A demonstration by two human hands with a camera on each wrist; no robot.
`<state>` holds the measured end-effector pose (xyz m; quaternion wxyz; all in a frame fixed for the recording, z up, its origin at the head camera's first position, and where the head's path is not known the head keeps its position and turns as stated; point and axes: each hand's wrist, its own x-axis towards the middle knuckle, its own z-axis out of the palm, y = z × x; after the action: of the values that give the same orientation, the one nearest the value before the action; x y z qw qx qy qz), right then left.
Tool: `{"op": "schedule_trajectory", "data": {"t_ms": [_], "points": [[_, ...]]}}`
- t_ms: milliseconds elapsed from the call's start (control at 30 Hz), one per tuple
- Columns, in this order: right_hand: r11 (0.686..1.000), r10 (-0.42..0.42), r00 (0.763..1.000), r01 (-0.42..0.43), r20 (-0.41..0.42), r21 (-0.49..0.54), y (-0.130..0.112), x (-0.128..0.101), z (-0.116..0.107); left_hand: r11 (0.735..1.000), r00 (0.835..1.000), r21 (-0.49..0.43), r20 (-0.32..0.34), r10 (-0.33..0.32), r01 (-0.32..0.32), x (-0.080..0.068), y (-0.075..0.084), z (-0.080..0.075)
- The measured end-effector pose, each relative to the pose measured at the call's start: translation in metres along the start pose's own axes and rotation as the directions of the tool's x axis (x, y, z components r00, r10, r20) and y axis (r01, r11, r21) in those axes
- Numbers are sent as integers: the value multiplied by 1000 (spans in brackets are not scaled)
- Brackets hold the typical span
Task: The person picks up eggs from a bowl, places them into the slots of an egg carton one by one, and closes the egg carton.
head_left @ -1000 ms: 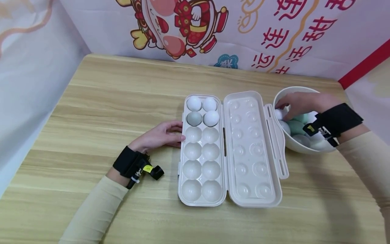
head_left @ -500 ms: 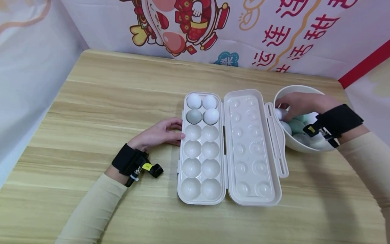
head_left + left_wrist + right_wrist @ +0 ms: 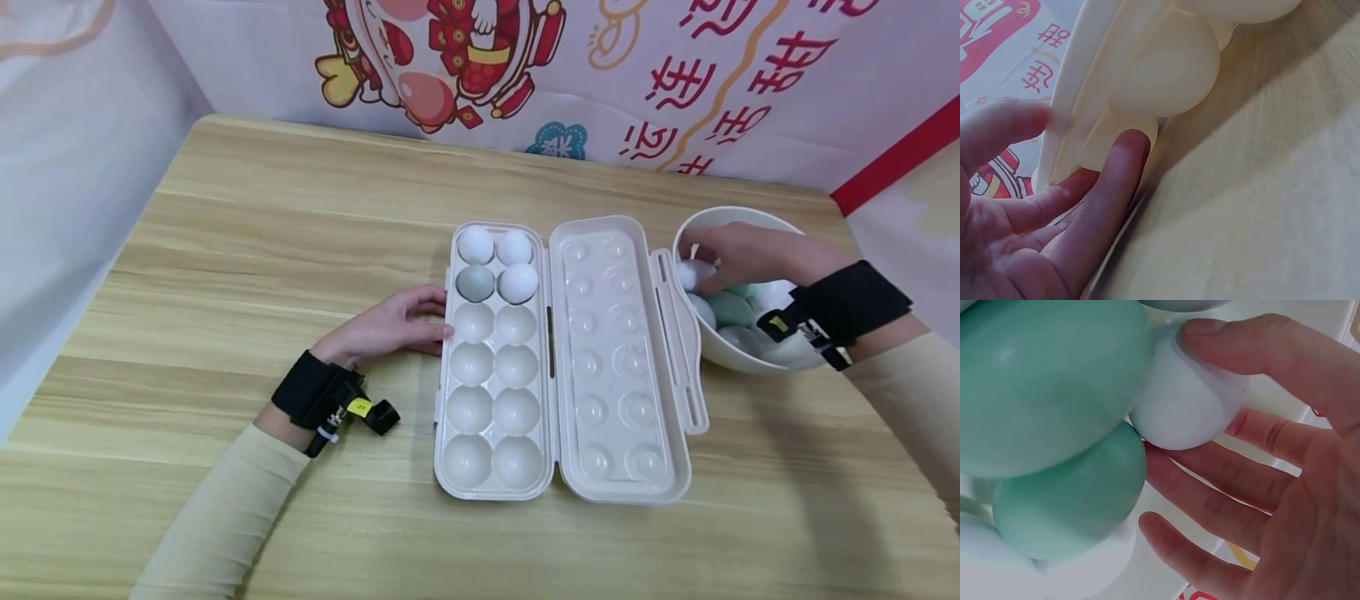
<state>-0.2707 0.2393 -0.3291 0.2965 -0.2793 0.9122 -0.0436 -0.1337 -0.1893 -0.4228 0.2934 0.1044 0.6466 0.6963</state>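
Observation:
A cream egg box (image 3: 471, 408) stands open on the table, its lid (image 3: 611, 367) folded back to the right. Two rows at its far end hold eggs, white ones and a grey-green one (image 3: 476, 283). My left hand (image 3: 382, 327) holds the box's left side; the left wrist view shows fingers (image 3: 1125, 156) against the underside of its cups and a digit at the rim. Inside the white bowl (image 3: 738, 367), my right hand (image 3: 742, 252) grips a white egg (image 3: 1188, 394) between thumb and fingers. Green eggs (image 3: 1072, 494) lie right beside that egg.
More white, green and grey eggs (image 3: 731, 308) fill the bowl around the right hand. The lid's handle flap (image 3: 684, 350) reaches close to the bowl's left side. A printed cloth backdrop (image 3: 585, 75) rises behind the wooden table (image 3: 300, 217).
My right wrist has shifted slightly to the right while the fingers stay on the white egg. The left hand keeps its hold on the box. The head view has tilted a little.

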Motion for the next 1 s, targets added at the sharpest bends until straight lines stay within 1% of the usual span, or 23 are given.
{"op": "schedule_trajectory", "data": {"t_ms": [167,333,633,833,1000], "points": [[999,-3,1000,2,-20,-40,-1,-4,-2,1000,1000,-2,-3,3,-3,0,-1,0],[999,11,999,-12,-32,-40,-5,-9,-4,1000,1000,-3,-8,20,-21,-1,-2,-1],[999,28,999,-29,-27,-39,-7,-16,-7,999,999,-8,-3,32,-32,0,-3,0],[996,56,998,-57,-20,-65,-7,-23,-13,1000,1000,-1,0,28,-28,2,-3,0],[994,51,999,-52,-16,-96,-9,-26,-17,999,1000,15,0,30,-30,2,-3,0]]}}
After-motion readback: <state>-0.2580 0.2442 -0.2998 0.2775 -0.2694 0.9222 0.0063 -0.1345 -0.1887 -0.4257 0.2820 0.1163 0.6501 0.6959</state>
